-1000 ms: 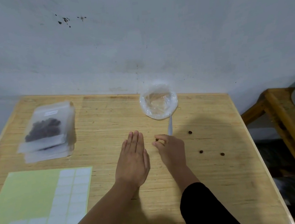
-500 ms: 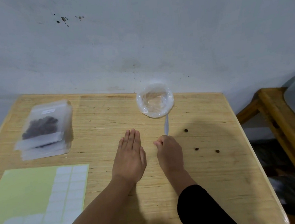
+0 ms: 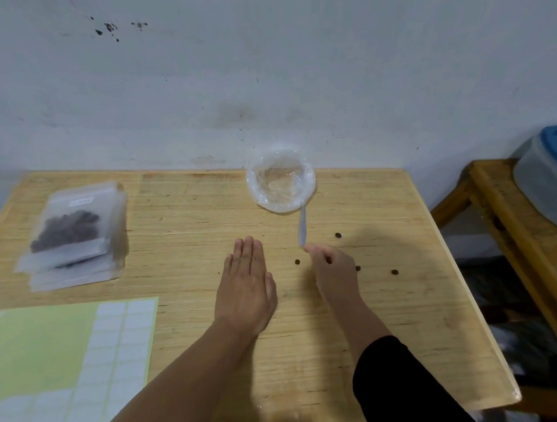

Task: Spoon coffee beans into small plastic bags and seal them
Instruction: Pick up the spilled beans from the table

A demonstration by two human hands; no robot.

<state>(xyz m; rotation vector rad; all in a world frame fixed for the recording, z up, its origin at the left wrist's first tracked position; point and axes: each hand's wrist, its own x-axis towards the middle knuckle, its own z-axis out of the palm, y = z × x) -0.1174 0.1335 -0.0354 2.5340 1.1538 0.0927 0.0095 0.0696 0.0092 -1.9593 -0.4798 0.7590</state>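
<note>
A wooden table (image 3: 184, 225) against a grey wall; filled bags (image 3: 70, 235) sit upper left, the bowl (image 3: 281, 185) looks empty. Left hand (image 3: 245, 291) lies flat; right hand (image 3: 334, 270) pinches a stray bean at centre, near the spoon (image 3: 302, 227). The next move is probably gathering the loose beans (image 3: 338, 235)

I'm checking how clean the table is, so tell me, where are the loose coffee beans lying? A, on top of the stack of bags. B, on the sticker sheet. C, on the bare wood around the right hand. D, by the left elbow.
C: the loose coffee beans lie scattered on the wooden table around the right hand, near the spoon.
</note>
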